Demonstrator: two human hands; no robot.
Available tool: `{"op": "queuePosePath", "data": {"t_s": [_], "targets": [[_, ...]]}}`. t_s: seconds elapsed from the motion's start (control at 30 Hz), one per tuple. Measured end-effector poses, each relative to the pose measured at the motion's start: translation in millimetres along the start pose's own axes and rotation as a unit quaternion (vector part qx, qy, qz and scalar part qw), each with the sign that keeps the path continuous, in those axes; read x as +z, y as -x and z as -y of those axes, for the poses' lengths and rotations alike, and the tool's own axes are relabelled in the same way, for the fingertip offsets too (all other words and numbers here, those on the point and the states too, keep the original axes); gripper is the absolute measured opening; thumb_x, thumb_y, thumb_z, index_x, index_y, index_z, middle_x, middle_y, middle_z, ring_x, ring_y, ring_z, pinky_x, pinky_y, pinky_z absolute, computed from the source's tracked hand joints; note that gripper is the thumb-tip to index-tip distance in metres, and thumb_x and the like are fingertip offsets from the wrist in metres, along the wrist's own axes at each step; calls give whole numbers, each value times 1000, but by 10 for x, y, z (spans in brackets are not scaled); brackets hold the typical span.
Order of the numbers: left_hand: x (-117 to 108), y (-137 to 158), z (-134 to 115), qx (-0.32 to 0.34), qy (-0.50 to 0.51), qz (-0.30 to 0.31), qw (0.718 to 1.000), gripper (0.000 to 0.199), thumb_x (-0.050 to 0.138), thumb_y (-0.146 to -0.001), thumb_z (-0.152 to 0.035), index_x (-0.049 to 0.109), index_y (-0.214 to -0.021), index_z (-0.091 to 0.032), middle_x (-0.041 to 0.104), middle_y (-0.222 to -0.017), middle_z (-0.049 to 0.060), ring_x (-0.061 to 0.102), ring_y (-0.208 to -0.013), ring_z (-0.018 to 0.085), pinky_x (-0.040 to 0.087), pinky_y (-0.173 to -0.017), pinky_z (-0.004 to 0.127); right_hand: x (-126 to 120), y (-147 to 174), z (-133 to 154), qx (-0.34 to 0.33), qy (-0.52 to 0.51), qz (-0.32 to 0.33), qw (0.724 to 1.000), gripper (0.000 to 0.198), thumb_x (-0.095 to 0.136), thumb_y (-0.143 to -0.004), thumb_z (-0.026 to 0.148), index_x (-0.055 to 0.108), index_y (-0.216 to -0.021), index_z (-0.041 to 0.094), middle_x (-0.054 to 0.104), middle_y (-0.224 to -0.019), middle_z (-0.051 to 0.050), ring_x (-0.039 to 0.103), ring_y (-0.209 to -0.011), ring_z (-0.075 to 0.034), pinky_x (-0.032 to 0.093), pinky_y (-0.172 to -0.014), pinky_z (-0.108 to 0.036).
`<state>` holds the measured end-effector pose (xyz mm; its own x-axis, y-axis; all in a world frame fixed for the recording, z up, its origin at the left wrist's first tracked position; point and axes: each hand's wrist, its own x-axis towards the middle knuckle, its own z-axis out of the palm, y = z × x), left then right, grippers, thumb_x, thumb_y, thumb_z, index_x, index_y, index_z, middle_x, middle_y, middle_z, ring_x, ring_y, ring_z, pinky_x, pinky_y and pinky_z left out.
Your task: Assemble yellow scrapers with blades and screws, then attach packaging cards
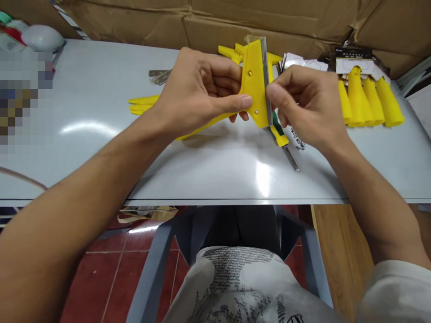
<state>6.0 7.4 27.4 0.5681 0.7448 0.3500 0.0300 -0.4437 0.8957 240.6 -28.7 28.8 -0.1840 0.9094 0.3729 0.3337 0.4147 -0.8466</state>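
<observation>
So I've got the yellow scraper [254,89] up over the desk [202,179], closer to the back edge than the front. My left hand [198,89] is gripping it, thumb pressed on the flat of the head, and my right hand [308,98] has thumb and finger curled in at the grey blade [266,76]; looks like a light pinch, but I can't swear to it from this angle. Done, as I read it: the blade is lined up along the head's edge. Fastened? Doubt it. I can't make out a screw in either of the holes [249,73], and a heap of loose screws [298,141] lies just beside the screwdriver [279,134], toward the right edge. So I'd call the fixing undone on this one. More yellow pieces [229,53] lie near the back edge, with spare metal strips [161,77] left of them and yellow cones [358,98] by the back right corner, so probably plenty left overall.
</observation>
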Motion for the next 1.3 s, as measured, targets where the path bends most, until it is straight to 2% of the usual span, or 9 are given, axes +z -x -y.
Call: {"op": "queuePosePath", "data": {"t_s": [0.07,0.13,0.27,0.33,0.43,0.63,0.9,1.1,1.3], "targets": [[-10,-14,41,-4,10,-2,1000,41,101,-86,-51,82,-97,-16,86,-97,8,76,-79,18,60,-68,33,-201,-54,53,13,56,-13,998,48,79,-98,66,66,-81,23,74,-80,-4,56,-59,-14,47,-60,-36],[-22,-31,92,-12,12,3,1000,38,102,-83,-49,83,-96,-19,86,-96,8,76,-77,19,61,-66,35,-464,-111,99,63,186,14,980,39,77,-102,55,70,-81,23,77,-84,-6,60,-63,-15,50,-65,-38],[-39,-54,162,-16,7,10,1000,44,102,-81,-59,81,-99,-24,86,-97,8,75,-78,21,66,-69,40,-866,-205,57,179,424,207,863,13,77,-98,36,85,-96,26,81,-86,-6,71,-77,-23,53,-76,-41],[-35,-54,167,-12,9,12,1000,47,102,-80,-62,81,-99,-25,86,-96,7,76,-77,20,65,-67,37,-908,-232,-24,178,444,256,840,13,76,-96,32,87,-101,27,85,-96,-5,74,-86,-24,55,-85,-42],[-16,-40,140,-18,11,3,1000,45,102,-81,-57,82,-97,-21,85,-93,8,78,-75,20,62,-64,33,-827,-249,-140,159,431,293,838,16,74,-98,34,87,-102,27,86,-108,-4,76,-93,-25,55,-91,-43],[7,-10,89,-83,-29,-4,996,37,97,-85,-43,79,-103,-16,83,-94,7,82,-83,22,69,-75,34,-715,-248,-218,143,439,317,828,18,68,-97,31,85,-101,26,86,-106,-3,76,-94,-26,55,-91,-43],[-26,-56,193,-36,18,21,999,41,102,-81,-54,80,-99,-24,86,-94,6,76,-78,21,68,-75,42,-890,-248,-375,92,354,328,871,12,85,-94,40,87,-91,28,84,-90,-3,67,-76,-20,49,-74,-38],[-33,-59,162,-29,31,10,999,31,103,-80,-47,86,-96,-27,87,-92,2,75,-75,18,61,-63,34,-851,-248,-368,97,390,327,855,6,81,-92,30,87,-91,30,84,-89,2,70,-75,-21,50,-73,-39],[-17,-34,110,-63,17,-5,998,34,98,-86,-46,79,-95,-18,84,-92,7,80,-81,23,67,-72,39,-771,-229,-286,116,401,314,853,10,78,-95,37,86,-95,30,85,-98,1,75,-85,-24,54,-82,-43]]}}
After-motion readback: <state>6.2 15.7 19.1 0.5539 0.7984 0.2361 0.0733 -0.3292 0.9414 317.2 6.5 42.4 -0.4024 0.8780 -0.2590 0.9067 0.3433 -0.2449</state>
